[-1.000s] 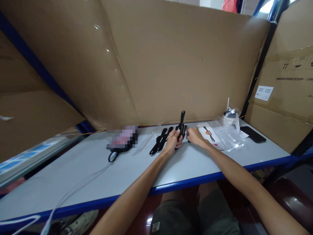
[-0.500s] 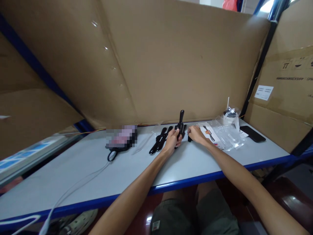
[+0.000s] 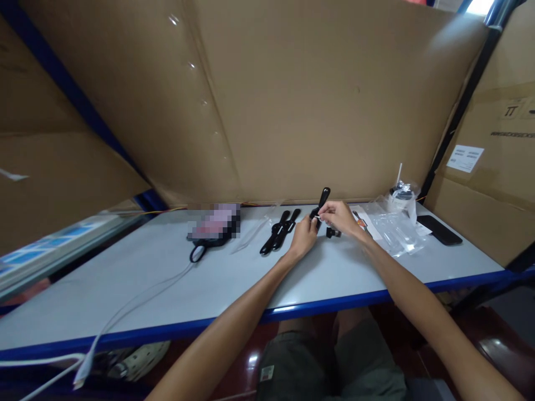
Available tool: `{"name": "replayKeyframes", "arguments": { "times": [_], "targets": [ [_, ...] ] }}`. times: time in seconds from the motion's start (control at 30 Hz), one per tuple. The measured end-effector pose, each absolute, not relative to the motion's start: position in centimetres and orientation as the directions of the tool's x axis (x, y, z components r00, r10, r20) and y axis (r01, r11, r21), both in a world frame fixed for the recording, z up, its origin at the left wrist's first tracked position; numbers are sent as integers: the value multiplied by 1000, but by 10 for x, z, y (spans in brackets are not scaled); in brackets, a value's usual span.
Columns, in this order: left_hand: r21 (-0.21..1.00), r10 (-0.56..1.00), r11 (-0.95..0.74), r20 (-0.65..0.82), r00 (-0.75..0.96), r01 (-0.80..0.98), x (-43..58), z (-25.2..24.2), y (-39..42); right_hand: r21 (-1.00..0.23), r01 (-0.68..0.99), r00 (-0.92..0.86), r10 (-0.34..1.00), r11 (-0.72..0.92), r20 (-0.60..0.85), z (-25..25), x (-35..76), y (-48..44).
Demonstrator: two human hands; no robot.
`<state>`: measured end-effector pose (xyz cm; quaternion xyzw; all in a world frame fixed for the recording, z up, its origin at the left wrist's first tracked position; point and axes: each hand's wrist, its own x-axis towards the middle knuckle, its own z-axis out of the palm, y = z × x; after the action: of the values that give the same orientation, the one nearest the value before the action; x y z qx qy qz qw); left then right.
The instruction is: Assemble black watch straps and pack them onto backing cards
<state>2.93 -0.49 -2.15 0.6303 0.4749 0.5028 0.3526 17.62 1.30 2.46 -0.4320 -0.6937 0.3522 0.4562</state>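
Note:
My left hand (image 3: 305, 234) is closed around a black spokeshave (image 3: 324, 199), whose upper handle points up and away past the fingers. My right hand (image 3: 336, 216) is pinched at the middle of that spokeshave; a small pale, shiny piece (image 3: 316, 216) shows at its fingertips, too small to name. Below the right hand, a small black part (image 3: 333, 232) lies on the table. To the left of my hands, two more black spokeshaves (image 3: 275, 235) rest side by side on the tabletop.
The grey table (image 3: 209, 295) has a blue front edge and a cardboard wall behind. On the right lie a printed card (image 3: 369, 221), clear plastic bags (image 3: 397, 228), a lidded cup with a straw (image 3: 403, 194) and a black phone (image 3: 439, 230). A blurred-out device (image 3: 215, 223) with a cable is left.
My right hand has left the table by the card and come to the spokeshave in my left hand. A small black part now shows on the table. The view has shifted slightly.

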Motion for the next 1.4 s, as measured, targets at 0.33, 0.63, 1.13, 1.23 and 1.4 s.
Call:
{"name": "replayKeyframes", "arguments": {
  "times": [0.33,0.63,1.13,1.23,1.4],
  "targets": [
    [778,887,-444,453,93,444,28,-25,-10,-647,561,-155,833,517,532,25,167,-3],
    [971,973,-185,159,168,154,33,-16,-17,-901,330,1,954,283,300,19,162,3],
    [905,883,293,-133,450,-308,30,-3,-22,-576,723,-135,896,381,424,24,170,-1],
    [887,875,334,-166,454,-319,29,-2,-22,-512,760,-178,886,400,428,27,175,0],
    [851,852,415,-240,466,-322,26,1,-21,-419,745,-338,835,519,434,29,184,4]
  ]
}}
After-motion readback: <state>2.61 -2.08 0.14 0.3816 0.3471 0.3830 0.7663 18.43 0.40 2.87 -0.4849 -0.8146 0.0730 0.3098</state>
